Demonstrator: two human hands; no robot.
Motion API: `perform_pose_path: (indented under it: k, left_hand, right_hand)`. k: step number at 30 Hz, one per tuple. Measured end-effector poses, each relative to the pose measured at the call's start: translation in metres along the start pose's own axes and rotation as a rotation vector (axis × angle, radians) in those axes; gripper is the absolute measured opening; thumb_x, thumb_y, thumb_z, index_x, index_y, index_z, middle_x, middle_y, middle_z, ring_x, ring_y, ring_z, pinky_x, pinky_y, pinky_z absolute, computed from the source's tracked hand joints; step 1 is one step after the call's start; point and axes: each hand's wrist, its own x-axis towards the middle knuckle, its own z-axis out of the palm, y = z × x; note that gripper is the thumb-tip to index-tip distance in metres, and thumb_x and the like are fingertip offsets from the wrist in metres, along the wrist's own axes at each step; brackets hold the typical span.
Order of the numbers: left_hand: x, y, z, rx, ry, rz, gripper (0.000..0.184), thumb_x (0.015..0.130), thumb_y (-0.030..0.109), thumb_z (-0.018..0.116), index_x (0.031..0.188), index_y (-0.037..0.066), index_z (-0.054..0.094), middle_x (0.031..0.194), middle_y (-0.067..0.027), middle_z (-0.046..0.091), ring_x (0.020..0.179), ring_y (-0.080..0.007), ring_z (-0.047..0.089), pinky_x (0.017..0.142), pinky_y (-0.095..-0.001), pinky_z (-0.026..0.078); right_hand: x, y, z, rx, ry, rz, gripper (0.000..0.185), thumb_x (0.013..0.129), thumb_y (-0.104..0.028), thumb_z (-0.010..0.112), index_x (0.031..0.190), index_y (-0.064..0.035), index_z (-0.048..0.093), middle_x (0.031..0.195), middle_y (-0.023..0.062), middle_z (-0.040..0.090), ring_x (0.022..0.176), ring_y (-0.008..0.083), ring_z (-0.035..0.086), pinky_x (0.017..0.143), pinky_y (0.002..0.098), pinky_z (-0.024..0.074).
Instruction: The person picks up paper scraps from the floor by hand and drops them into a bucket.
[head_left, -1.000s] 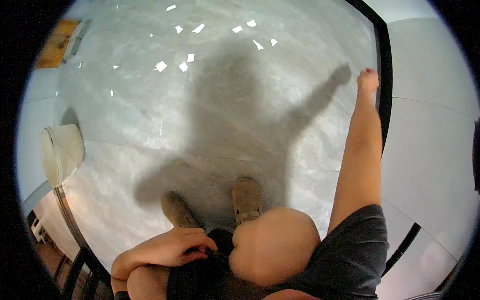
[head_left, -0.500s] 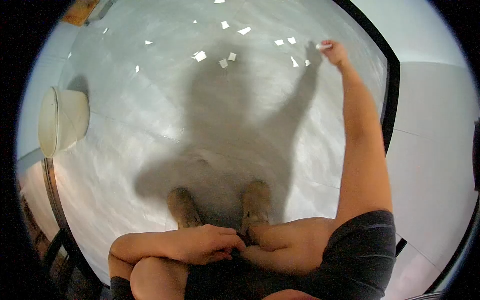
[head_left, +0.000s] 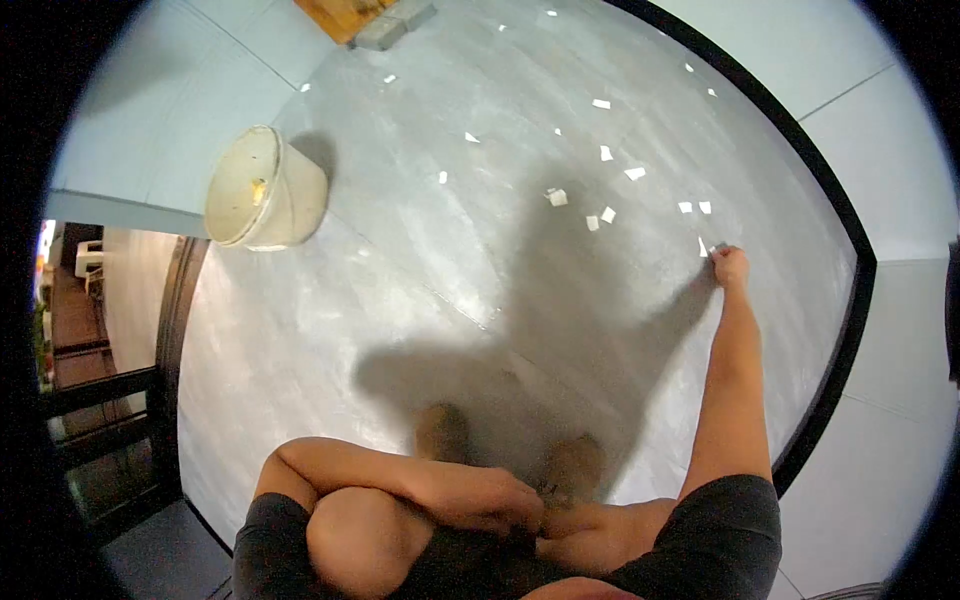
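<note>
My right hand [head_left: 732, 265] reaches down to the grey floor at the right, thumb and fingers pinched together. A small white paper piece [head_left: 714, 250] shows at its fingertips, and a narrow white scrap [head_left: 702, 247] lies just left of them. Two square scraps, one of them the right-hand scrap [head_left: 705, 208], are a little farther away. My left hand [head_left: 505, 503] rests between my bent knees with curled fingers. Whatever it may hold is hidden.
Several more white scraps, such as a flat scrap [head_left: 557, 197], are scattered over the floor [head_left: 430, 270]. A whitish bucket [head_left: 290, 200] stands at the left with something yellowish inside. Dark trim [head_left: 858, 250] runs along the right wall. A grey block [head_left: 385, 30] lies at the top.
My right hand has lowered toward the scraps on the floor, bringing its fingertips beside the narrow one. The view has turned left, showing more of the bucket. My left hand stays on my lap.
</note>
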Motion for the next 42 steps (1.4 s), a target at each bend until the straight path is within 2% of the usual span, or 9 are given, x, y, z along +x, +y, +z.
perform_pose_path:
  k: [7, 10, 15, 21, 24, 27, 30, 40, 42]
  left_hand:
    - [-0.005, 0.004, 0.004, 0.054, -0.062, -0.154, 0.025, 0.081, 0.006, 0.053, 0.105, 0.003, 0.050, 0.099, -0.0161, 0.052, 0.092, -0.0316, 0.053, 0.078, -0.0388, 0.044]
    - [-0.010, 0.009, 0.007, 0.123, -0.061, -0.259, 0.031, 0.076, 0.004, 0.055, 0.106, 0.004, 0.049, 0.103, -0.0172, 0.049, 0.095, -0.0353, 0.052, 0.078, -0.0401, 0.044]
    - [-0.016, 0.020, 0.005, 0.361, -0.013, -0.345, 0.040, 0.073, 0.002, 0.054, 0.112, 0.006, 0.044, 0.105, -0.0181, 0.045, 0.086, -0.0389, 0.055, 0.073, -0.0449, 0.047]
    - [0.009, 0.025, -0.001, 0.459, -0.295, -0.383, 0.041, 0.073, 0.004, 0.052, 0.113, 0.003, 0.042, 0.101, -0.0196, 0.047, 0.083, -0.0386, 0.057, 0.069, -0.0450, 0.047]
    - [0.001, -0.008, 0.029, 0.466, -0.272, -0.295, 0.038, 0.075, 0.007, 0.050, 0.111, 0.002, 0.041, 0.098, -0.0197, 0.048, 0.082, -0.0378, 0.057, 0.068, -0.0440, 0.048]
    - [-0.004, -0.015, 0.028, 0.319, -0.259, -0.015, 0.035, 0.077, 0.009, 0.048, 0.110, 0.001, 0.041, 0.095, -0.0193, 0.048, 0.080, -0.0377, 0.057, 0.067, -0.0437, 0.048]
    - [0.005, 0.000, 0.022, 0.429, -0.284, -0.251, 0.032, 0.077, 0.008, 0.047, 0.108, 0.000, 0.041, 0.094, -0.0192, 0.048, 0.080, -0.0380, 0.057, 0.067, -0.0440, 0.048]
    - [0.006, 0.000, 0.017, 0.394, -0.244, -0.247, 0.028, 0.077, 0.009, 0.048, 0.103, 0.000, 0.042, 0.091, -0.0188, 0.049, 0.077, -0.0370, 0.057, 0.065, -0.0442, 0.048]
    - [0.007, 0.000, 0.016, 0.412, -0.239, -0.252, 0.028, 0.077, 0.009, 0.047, 0.103, 0.001, 0.042, 0.090, -0.0187, 0.049, 0.077, -0.0367, 0.058, 0.064, -0.0439, 0.048]
  right_hand:
    - [0.017, 0.016, 0.001, 0.123, 0.182, 0.104, 0.024, 0.073, -0.024, 0.061, 0.084, -0.0028, 0.061, 0.085, 0.0178, 0.063, 0.084, 0.0331, 0.060, 0.073, 0.0404, 0.0468]
    - [0.035, 0.044, 0.025, 0.247, 0.269, 0.081, 0.020, 0.069, -0.023, 0.063, 0.081, -0.0064, 0.064, 0.078, 0.0119, 0.065, 0.074, 0.0253, 0.063, 0.068, 0.0346, 0.0478]
    - [0.009, 0.011, 0.002, 0.560, 0.070, 0.131, 0.014, 0.071, -0.013, 0.065, 0.079, -0.0031, 0.063, 0.070, 0.0054, 0.063, 0.064, 0.0113, 0.059, 0.056, 0.0237, 0.0451]
    - [-0.001, -0.007, 0.004, 0.327, -0.021, 0.047, 0.031, 0.065, -0.025, 0.070, 0.089, -0.0056, 0.064, 0.084, 0.0099, 0.065, 0.077, 0.0214, 0.062, 0.071, 0.0313, 0.0471]
    - [-0.008, -0.019, 0.003, 0.177, -0.048, 0.040, 0.038, 0.066, -0.026, 0.070, 0.095, -0.0041, 0.062, 0.092, 0.0140, 0.064, 0.085, 0.0248, 0.062, 0.074, 0.0327, 0.0470]
    - [-0.012, -0.032, -0.005, 0.033, -0.136, 0.036, 0.034, 0.066, -0.028, 0.070, 0.090, -0.0047, 0.064, 0.089, 0.0147, 0.064, 0.085, 0.0270, 0.061, 0.074, 0.0342, 0.0472]
    - [-0.005, -0.034, 0.008, -0.015, -0.168, -0.001, 0.027, 0.068, -0.027, 0.067, 0.086, -0.0064, 0.066, 0.090, 0.0140, 0.064, 0.086, 0.0282, 0.061, 0.076, 0.0354, 0.0474]
    - [-0.009, -0.051, -0.013, -0.073, -0.212, -0.067, 0.022, 0.070, -0.025, 0.062, 0.084, -0.0095, 0.067, 0.088, 0.0136, 0.064, 0.086, 0.0278, 0.061, 0.076, 0.0345, 0.0481]
    - [0.003, -0.043, -0.008, -0.021, -0.026, -0.071, 0.023, 0.069, -0.026, 0.062, 0.083, -0.0091, 0.067, 0.086, 0.0136, 0.064, 0.084, 0.0265, 0.062, 0.075, 0.0341, 0.0482]
